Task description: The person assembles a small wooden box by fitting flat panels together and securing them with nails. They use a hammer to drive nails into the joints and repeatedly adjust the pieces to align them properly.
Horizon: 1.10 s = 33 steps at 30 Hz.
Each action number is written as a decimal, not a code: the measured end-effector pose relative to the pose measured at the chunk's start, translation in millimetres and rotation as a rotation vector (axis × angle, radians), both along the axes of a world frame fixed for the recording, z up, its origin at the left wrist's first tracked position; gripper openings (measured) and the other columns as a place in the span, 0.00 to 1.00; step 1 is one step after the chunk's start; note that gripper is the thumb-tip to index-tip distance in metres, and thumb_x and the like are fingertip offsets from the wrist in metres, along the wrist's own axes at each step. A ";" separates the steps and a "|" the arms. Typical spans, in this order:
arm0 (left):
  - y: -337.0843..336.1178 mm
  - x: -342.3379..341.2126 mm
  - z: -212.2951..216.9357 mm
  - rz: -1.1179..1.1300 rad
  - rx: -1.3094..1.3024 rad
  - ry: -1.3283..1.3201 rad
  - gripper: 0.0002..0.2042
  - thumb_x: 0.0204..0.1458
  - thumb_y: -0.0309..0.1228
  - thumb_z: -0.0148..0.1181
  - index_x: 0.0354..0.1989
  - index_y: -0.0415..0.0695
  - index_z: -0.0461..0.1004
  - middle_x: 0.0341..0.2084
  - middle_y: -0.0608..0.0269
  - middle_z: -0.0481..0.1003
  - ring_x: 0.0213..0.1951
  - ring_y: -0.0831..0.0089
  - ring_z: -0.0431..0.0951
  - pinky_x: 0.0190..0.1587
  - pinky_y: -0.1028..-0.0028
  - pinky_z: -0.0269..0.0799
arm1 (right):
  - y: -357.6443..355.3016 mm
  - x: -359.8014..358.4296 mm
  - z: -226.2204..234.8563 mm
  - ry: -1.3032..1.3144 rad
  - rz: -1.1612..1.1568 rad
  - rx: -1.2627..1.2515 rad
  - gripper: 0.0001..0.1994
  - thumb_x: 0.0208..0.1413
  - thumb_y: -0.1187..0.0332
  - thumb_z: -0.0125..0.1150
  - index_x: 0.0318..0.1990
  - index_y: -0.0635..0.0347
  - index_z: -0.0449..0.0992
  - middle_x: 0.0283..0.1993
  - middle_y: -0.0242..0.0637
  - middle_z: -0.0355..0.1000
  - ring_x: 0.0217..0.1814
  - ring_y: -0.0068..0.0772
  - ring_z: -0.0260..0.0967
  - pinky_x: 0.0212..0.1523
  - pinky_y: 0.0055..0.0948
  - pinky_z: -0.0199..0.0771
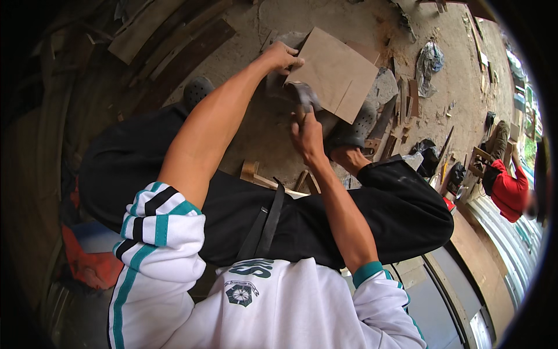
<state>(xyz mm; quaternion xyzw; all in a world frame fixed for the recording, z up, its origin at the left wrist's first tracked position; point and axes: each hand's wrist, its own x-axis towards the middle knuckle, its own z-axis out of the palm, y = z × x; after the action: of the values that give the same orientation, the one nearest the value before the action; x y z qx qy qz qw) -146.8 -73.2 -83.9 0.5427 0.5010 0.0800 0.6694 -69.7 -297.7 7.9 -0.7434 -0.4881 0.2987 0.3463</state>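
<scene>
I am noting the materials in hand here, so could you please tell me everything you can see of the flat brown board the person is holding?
The brown board is a thin, flat, roughly square sheet, looking like plywood or hardboard, plain and unpainted. A straight slit or line runs in from its lower edge. It is held tilted above the dirt floor. The left hand grips its left corner; the right hand is just below its lower edge, by something grey that I cannot identify. Its right side hides part of a grey shoe.

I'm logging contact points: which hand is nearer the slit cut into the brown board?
Right. The right hand sits just below the slit end of the brown board; the left hand grips the opposite edge.
</scene>
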 end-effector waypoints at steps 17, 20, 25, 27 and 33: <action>0.0 -2.5 9.1 -0.044 -0.043 0.003 0.22 0.49 0.38 0.71 0.51 0.43 0.78 0.36 0.65 0.79 0.35 0.79 0.76 0.35 0.77 0.78 | 15.5 -2.8 31.1 0.070 -0.030 -0.076 0.14 0.56 0.72 0.55 0.49 0.61 0.67 0.35 0.58 0.75 0.37 0.62 0.74 0.36 0.49 0.71; -3.6 2.7 15.4 -0.012 0.009 0.030 0.24 0.47 0.38 0.73 0.52 0.42 0.78 0.35 0.64 0.79 0.34 0.79 0.77 0.33 0.76 0.79 | 4.0 1.3 6.3 -0.047 0.029 0.065 0.14 0.55 0.72 0.55 0.48 0.62 0.67 0.33 0.58 0.74 0.38 0.64 0.74 0.37 0.50 0.72; 5.0 -3.0 -10.7 -0.033 -0.016 -0.018 0.29 0.43 0.38 0.76 0.55 0.41 0.75 0.36 0.59 0.80 0.33 0.75 0.79 0.30 0.73 0.82 | 2.6 4.4 8.0 0.012 0.006 -0.195 0.13 0.56 0.68 0.57 0.46 0.65 0.69 0.32 0.57 0.74 0.36 0.55 0.75 0.37 0.43 0.73; -0.2 1.9 8.7 -0.029 -0.018 0.005 0.23 0.48 0.37 0.72 0.51 0.43 0.78 0.36 0.64 0.80 0.36 0.77 0.78 0.35 0.74 0.80 | 7.8 4.6 24.4 0.062 -0.070 -0.228 0.11 0.59 0.66 0.58 0.41 0.66 0.71 0.29 0.51 0.74 0.30 0.40 0.74 0.33 0.35 0.71; -0.7 2.3 6.6 -0.025 -0.024 0.021 0.20 0.49 0.37 0.71 0.50 0.43 0.79 0.37 0.66 0.80 0.37 0.78 0.78 0.38 0.74 0.78 | 1.6 2.5 1.8 -0.057 0.052 -0.090 0.11 0.57 0.70 0.56 0.44 0.66 0.69 0.33 0.57 0.74 0.35 0.55 0.74 0.35 0.43 0.72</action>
<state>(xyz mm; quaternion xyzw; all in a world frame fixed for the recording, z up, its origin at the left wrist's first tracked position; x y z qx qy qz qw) -144.6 -73.9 -77.3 0.5416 0.5022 0.0597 0.6715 -67.2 -296.1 9.7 -0.7537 -0.5029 0.3078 0.2903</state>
